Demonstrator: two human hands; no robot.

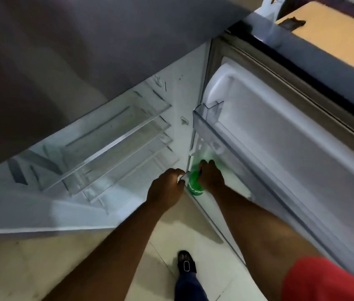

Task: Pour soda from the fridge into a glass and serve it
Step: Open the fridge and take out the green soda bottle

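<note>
The fridge (111, 135) is standing open, seen from above, with its door (280, 148) swung wide to the right. Inside, 3 or so clear glass shelves (111, 131) are sitting one below another, all bare. A clear bin (204, 118) is hanging on the upper part of the door's inner side.

The soda bottle (194, 183), green with a label near its lower part, is standing in the lower door rack (202, 146), close to the hinge side and low down near the floor. The right hand (210, 177) is reaching down into that rack and is wrapping around the bottle from the right, fingers curled over its upper part, so it is holding the bottle. The left hand (166, 187) is just beside the bottle on its left, fingers curled tightly around the edge of the rack or door at that corner; exactly what it is gripping is too blurred to tell, but the hand is closed narrow, not spread.

Both bare forearms are stretching down from the bottom of the view. A red sleeve (328, 281) is showing at the lower right. Below, a foot in a dark sandal (186, 262) is standing on the pale tiled floor (85, 268). A tan surface (334, 35) is lying beyond the door's top edge at the upper right.
</note>
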